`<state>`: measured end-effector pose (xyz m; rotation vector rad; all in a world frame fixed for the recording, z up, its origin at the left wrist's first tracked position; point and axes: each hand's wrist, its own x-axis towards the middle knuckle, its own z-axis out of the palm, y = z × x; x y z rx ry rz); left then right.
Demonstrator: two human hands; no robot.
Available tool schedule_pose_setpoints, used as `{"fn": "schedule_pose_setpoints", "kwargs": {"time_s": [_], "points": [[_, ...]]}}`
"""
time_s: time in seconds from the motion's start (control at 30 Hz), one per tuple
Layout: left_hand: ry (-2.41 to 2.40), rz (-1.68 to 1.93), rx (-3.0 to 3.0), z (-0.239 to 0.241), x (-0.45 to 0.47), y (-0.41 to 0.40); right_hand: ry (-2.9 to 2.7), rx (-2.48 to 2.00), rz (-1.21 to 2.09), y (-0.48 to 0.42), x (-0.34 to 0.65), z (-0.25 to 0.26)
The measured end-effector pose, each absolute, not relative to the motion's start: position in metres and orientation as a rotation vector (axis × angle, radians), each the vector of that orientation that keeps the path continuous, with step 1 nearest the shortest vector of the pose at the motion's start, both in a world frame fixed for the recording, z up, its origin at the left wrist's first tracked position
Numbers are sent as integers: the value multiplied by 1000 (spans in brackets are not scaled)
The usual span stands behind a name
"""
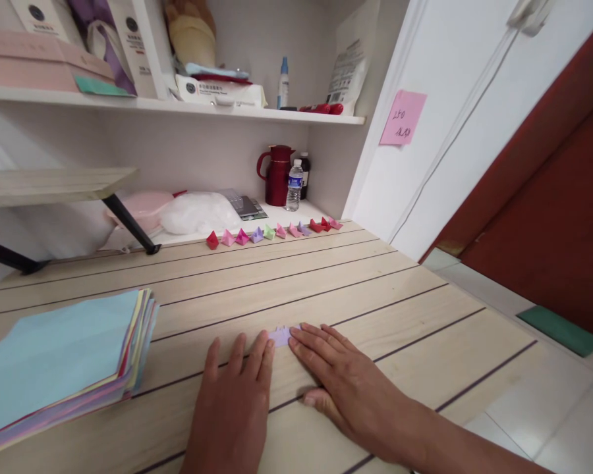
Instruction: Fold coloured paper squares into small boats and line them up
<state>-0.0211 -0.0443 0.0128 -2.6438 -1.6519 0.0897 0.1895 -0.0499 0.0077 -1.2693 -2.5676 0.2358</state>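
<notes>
A small folded piece of lilac paper [281,337] lies flat on the wooden table [188,283], between my two hands. My left hand [237,388] rests palm down with its fingers stretched, the fingertips on the paper's left end. With fingers extended and lying flat, my right hand [343,375] covers the paper's right end; its thumb is apart on the table. The parts of the paper under the fingers are hidden. Along the table's back edge stands a row of several small folded paper boats [257,234] in red, pink, lilac and green.
At the left lies a thick stack of coloured paper [69,355], light blue on top. Behind it stands a small raised shelf [54,184] on black legs. A red jug [277,174] and a water bottle [294,185] stand at the back. The table's right edge drops to a tiled floor.
</notes>
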Motion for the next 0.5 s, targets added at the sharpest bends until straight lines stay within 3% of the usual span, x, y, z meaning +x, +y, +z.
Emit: {"fn": "schedule_pose_setpoints", "kwargs": {"time_s": [0.27, 0.5], "points": [[-1760, -35, -2587, 11, -20, -48, -2551, -1267, 294, -52, 190, 9], [-1806, -843, -2634, -7, -63, -27, -2479, -1113, 541, -46, 207, 20]]}}
